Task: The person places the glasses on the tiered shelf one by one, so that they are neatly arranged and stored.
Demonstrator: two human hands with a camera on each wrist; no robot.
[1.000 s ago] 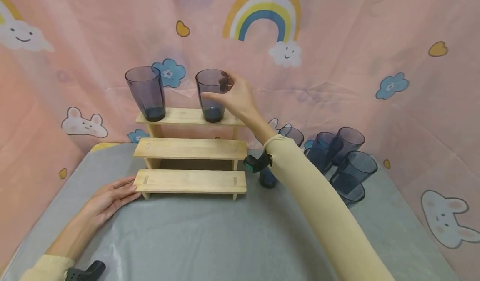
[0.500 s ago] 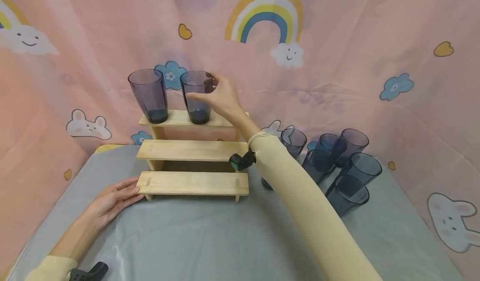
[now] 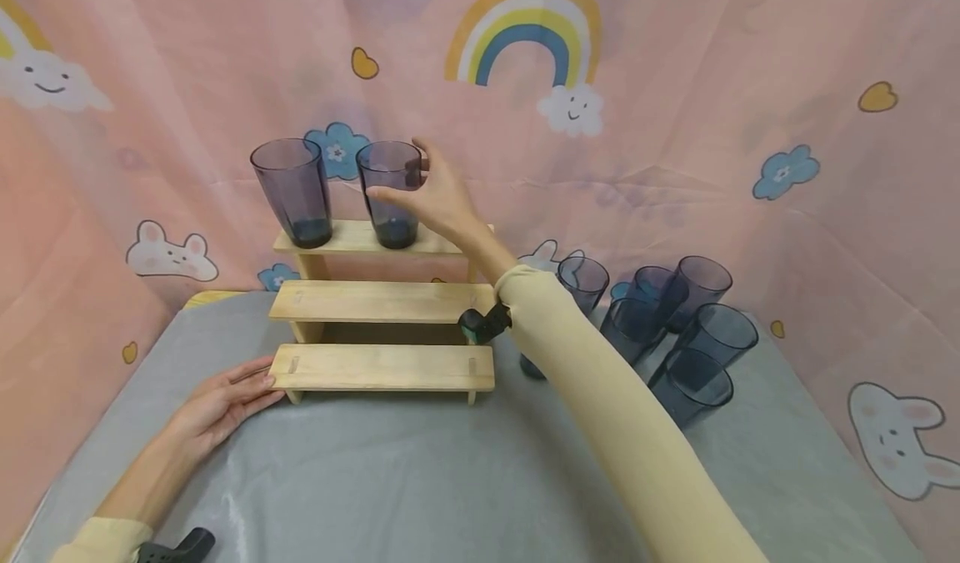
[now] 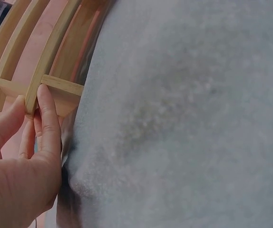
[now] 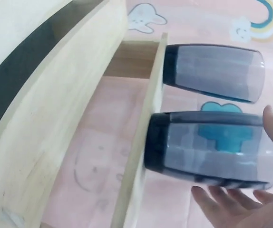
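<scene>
Shifted leftward along the top shelf (image 3: 441, 241) since the frame of one second ago: the held glass (image 3: 384, 169), with the right hand (image 3: 444, 203). It is upright, its base on the shelf, just beside but apart from the first glass (image 3: 294, 189). Right hand: gripping, thumb in front of the held glass, fingers behind. Left hand (image 3: 221, 409): pinching the left end of the bottom shelf (image 3: 382, 367), apparently bracing the stand (image 3: 381, 300).

Step in hand, as judged: spacing the held glass beside its neighbour. The next move seems to call for loosening the right fingers and withdrawing without tipping it.

Edges and room: both bases lie near the top shelf's front edge in the head view; a narrow gap parts the two glasses; open shelf runs rightward, partly behind the hand. The right sleeve (image 3: 600, 396) passes close to the loose glasses (image 3: 720, 329) on the table (image 3: 360, 480), leaving little room for its return.
</scene>
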